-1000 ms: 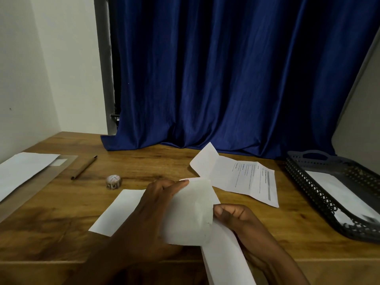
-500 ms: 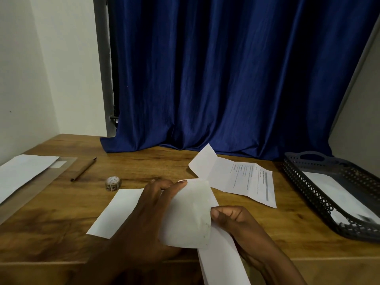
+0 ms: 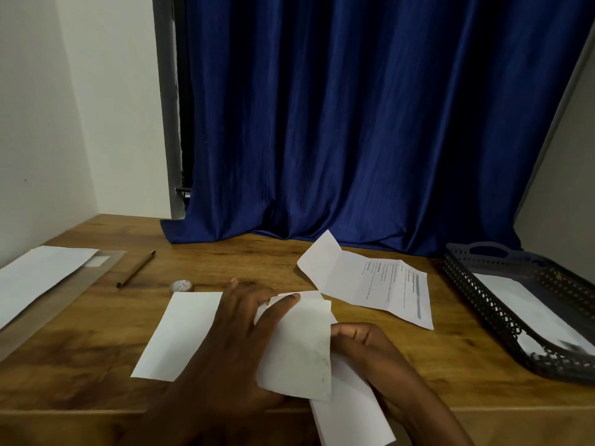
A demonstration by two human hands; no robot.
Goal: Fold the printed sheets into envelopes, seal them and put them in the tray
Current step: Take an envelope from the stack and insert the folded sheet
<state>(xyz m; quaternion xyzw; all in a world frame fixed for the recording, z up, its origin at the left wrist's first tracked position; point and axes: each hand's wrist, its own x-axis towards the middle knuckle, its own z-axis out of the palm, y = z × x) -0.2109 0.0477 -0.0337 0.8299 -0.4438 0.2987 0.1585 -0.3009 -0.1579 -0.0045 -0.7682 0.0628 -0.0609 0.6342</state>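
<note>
The folded sheet [image 3: 297, 346] sits at the lower centre of the frame, raised slightly off the wooden table [image 3: 418, 365], between both hands. The left hand [image 3: 231, 342] lies over its left portion, fingers extended, with the index fingertip on the sheet's top edge. The right hand [image 3: 363, 346] grips the sheet's right edge, fingers curled at the paper's margin. Beneath the sheet, an envelope [image 3: 351, 410] extends toward the bottom edge of the frame and overhangs the table's front edge. Whether the sheet enters the envelope cannot be determined.

A blank white paper [image 3: 180, 333] lies flat at lower left of centre, partly covered by the left hand.

One printed sheet [image 3: 373, 281] lies right of centre, partly unfolded, its upper-left panel lifted off the table.

One dark perforated tray [image 3: 483, 304] stands at the right edge of the frame and contains one white envelope-like piece [image 3: 521, 304].

At the left edge, one white sheet [image 3: 38, 278] rests on a clear plastic sleeve [image 3: 96, 278]. One pen [image 3: 135, 269] lies diagonally beside it. One small tape roll [image 3: 181, 286] stands just above the blank paper.

A blue curtain [image 3: 354, 123] fills the upper frame.
</note>
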